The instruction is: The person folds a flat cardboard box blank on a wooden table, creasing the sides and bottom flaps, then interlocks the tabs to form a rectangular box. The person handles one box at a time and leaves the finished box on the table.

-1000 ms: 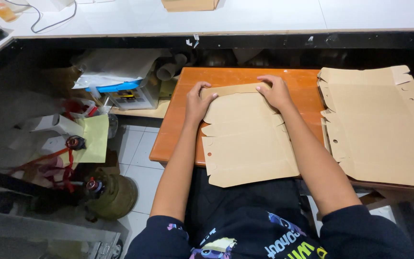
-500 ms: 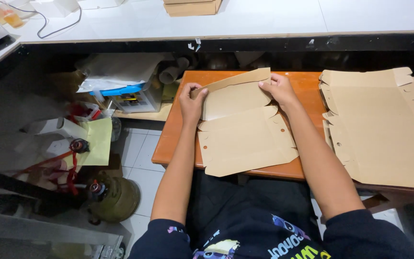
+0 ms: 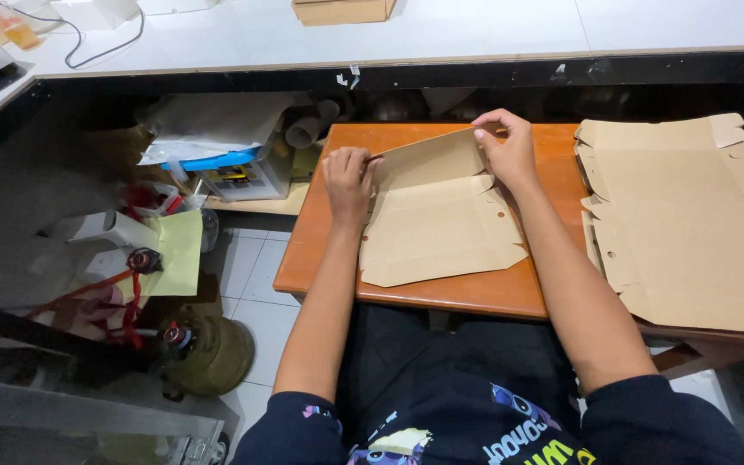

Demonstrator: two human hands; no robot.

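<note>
Your left hand point(image 3: 348, 176) pinches the left end of the box blank's point(image 3: 437, 226) far flap, fingers curled shut on the card. Your right hand point(image 3: 505, 148) grips the same flap at its right end near the bench's point(image 3: 320, 232) far edge, thumb and fingers closed on the card. The flap stands tilted up off the rest of the blank, which lies flat in the middle of the bench, its near corner reaching the near edge. A stack of flat blanks point(image 3: 691, 224) lies just past the bench's right edge.
</note>
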